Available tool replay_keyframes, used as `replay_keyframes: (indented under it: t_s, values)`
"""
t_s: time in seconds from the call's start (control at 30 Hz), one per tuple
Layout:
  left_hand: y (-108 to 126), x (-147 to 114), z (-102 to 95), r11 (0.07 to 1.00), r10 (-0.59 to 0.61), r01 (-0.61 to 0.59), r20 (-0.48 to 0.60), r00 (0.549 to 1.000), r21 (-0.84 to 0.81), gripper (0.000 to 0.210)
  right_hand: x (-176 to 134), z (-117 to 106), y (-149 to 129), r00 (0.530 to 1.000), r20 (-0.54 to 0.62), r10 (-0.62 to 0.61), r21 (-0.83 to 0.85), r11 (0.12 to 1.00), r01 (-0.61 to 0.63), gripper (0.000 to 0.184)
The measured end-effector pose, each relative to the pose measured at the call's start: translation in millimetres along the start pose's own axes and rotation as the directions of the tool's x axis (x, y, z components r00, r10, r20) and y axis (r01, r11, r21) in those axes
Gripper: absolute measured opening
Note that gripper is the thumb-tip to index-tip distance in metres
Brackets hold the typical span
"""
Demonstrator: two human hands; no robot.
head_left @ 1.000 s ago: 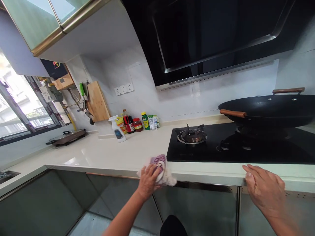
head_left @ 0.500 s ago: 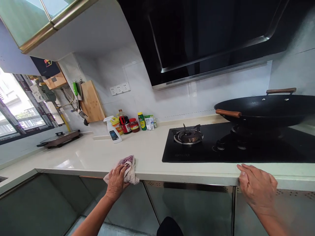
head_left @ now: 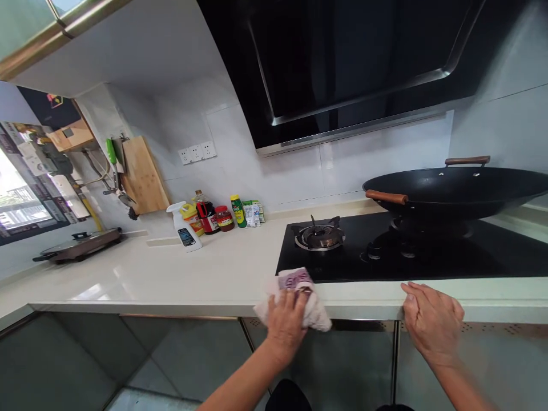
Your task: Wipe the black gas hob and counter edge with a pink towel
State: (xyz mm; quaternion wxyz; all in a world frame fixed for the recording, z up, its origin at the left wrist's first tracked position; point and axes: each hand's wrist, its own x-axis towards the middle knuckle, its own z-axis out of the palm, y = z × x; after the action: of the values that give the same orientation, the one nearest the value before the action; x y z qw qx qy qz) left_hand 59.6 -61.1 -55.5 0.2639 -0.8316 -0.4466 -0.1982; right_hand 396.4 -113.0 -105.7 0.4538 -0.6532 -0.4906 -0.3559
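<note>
My left hand presses a crumpled white cloth with purple lettering onto the front edge of the counter. The cloth lies at the front left corner of the black gas stove, and its lower part hangs over the edge. Fingers are spread over the cloth and hold it. My right hand rests at the counter edge in front of the stove, its fingers curled together, with nothing seen in them. A black wok with wooden handles sits on the right burner.
A white spray bottle, sauce bottles and a red-lidded jar stand along the back wall. A flat electric pan is at the far left. A cutting board hangs above the counter. The dark range hood overhangs the stove.
My left hand has slid the cloth rightward along the counter edge to the stove's corner. My right hand stays at the edge by the stove. The view has shifted slightly right.
</note>
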Motion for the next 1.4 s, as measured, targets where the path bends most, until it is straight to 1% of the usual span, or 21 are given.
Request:
replay_keyframes:
  t_s: [0.1, 0.17, 0.23, 0.27, 0.33, 0.4, 0.47, 0.53, 0.6, 0.63, 0.67, 0.73, 0.8, 0.87, 0.9, 0.97, 1.07, 1.17, 1.23, 1.3, 1.4]
  values:
    - [62, 25, 5.1, 0.99, 0.11, -0.112, -0.031, 0.993, -0.09, 0.079, 7, -16, -1, 0.992, 0.117, 0.055, 0.107, 0.992, -0.068, 0.029]
    - [91, 36, 7.4, 0.983, 0.13, -0.136, -0.061, 0.99, -0.119, 0.075, 13, -35, -8, 0.977, 0.187, 0.101, 0.241, 0.96, -0.145, 0.032]
    - [108, 39, 9.1, 0.981, 0.122, -0.134, -0.086, 0.989, -0.142, 0.077, 17, -55, -23, 0.969, 0.218, 0.117, 0.379, 0.905, -0.194, 0.035]
    - [112, 39, 10.0, 0.979, 0.121, -0.135, -0.096, 0.988, -0.153, 0.081, 18, -63, -33, 0.968, 0.231, 0.095, 0.44, 0.877, -0.192, 0.036]
    - [113, 38, 11.2, 0.974, 0.128, -0.147, -0.117, 0.985, -0.173, 0.085, 16, -70, -55, 0.959, 0.283, -0.025, 0.536, 0.833, -0.136, 0.038]
    - [107, 36, 9.9, 0.963, 0.137, -0.163, -0.134, 0.982, -0.214, 0.083, 9, -66, -74, 0.926, 0.337, -0.171, 0.581, 0.811, -0.061, 0.042]
    - [96, 35, 3.9, 0.933, 0.159, -0.192, -0.129, 0.979, -0.305, 0.077, 2, -55, -85, 0.896, 0.361, -0.259, 0.558, 0.83, 0.015, 0.049]
    - [79, 35, -7.7, 0.858, 0.233, -0.256, -0.107, 0.966, -0.446, 0.076, -3, -45, -88, 0.887, 0.356, -0.294, 0.495, 0.864, 0.088, 0.055]
    - [58, 35, -22.2, 0.749, 0.321, -0.322, -0.108, 0.941, -0.579, 0.079, -5, -39, -90, 0.883, 0.354, -0.308, 0.424, 0.895, 0.142, 0.061]
    - [45, 36, -29.1, 0.706, 0.339, -0.34, -0.124, 0.932, -0.622, 0.078, -5, -38, -92, 0.88, 0.357, -0.313, 0.387, 0.907, 0.165, 0.064]
    - [32, 36, -34.9, 0.685, 0.334, -0.349, -0.15, 0.931, -0.64, 0.076, -4, -36, -95, 0.877, 0.36, -0.318, 0.348, 0.918, 0.19, 0.069]
    - [3, 39, -41.2, 0.701, 0.266, -0.317, -0.178, 0.947, -0.639, 0.062, -3, -31, -106, 0.873, 0.371, -0.318, 0.258, 0.938, 0.232, 0.08]
    - [-27, 45, -39.0, 0.743, 0.138, -0.224, -0.184, 0.973, -0.631, 0.046, -4, -22, -123, 0.87, 0.381, -0.314, 0.172, 0.948, 0.267, 0.091]
    - [-55, 52, -29.6, 0.789, -0.008, -0.109, -0.187, 0.982, -0.604, 0.034, -7, -9, -143, 0.875, 0.386, -0.292, 0.102, 0.956, 0.275, 0.097]
    - [-66, 56, -23.2, 0.814, -0.076, -0.048, -0.188, 0.979, -0.579, 0.029, -8, -2, -153, 0.88, 0.385, -0.279, 0.082, 0.96, 0.268, 0.098]
    - [-83, 61, -9.3, 0.849, -0.17, 0.045, -0.192, 0.966, -0.527, 0.023, -11, 11, -172, 0.889, 0.375, -0.263, 0.075, 0.964, 0.254, 0.095]
    - [-89, 63, 7.0, 0.864, -0.211, 0.09, -0.194, 0.958, -0.495, 0.02, -14, 25, -191, 0.901, 0.311, -0.302, 0.12, 0.953, 0.278, 0.082]
    - [-84, 60, 12.6, 0.885, -0.21, 0.125, -0.146, 0.967, -0.448, 0.021, -15, 29, -196, 0.918, 0.192, -0.346, 0.122, 0.937, 0.328, 0.058]
    - [-81, 59, 12.1, 0.898, -0.222, 0.163, -0.099, 0.97, -0.409, 0.021, -13, 26, -191, 0.912, 0.125, -0.39, 0.098, 0.92, 0.38, 0.048]
    - [-80, 58, 10.8, 0.901, -0.229, 0.186, -0.065, 0.971, -0.392, 0.018, -10, 21, -181, 0.892, 0.068, -0.448, 0.068, 0.894, 0.444, 0.042]
    - [-83, 58, 9.7, 0.905, -0.219, 0.19, -0.034, 0.975, -0.382, 0.015, -4, 11, -155, 0.858, 0.034, -0.512, 0.037, 0.859, 0.511, 0.04]
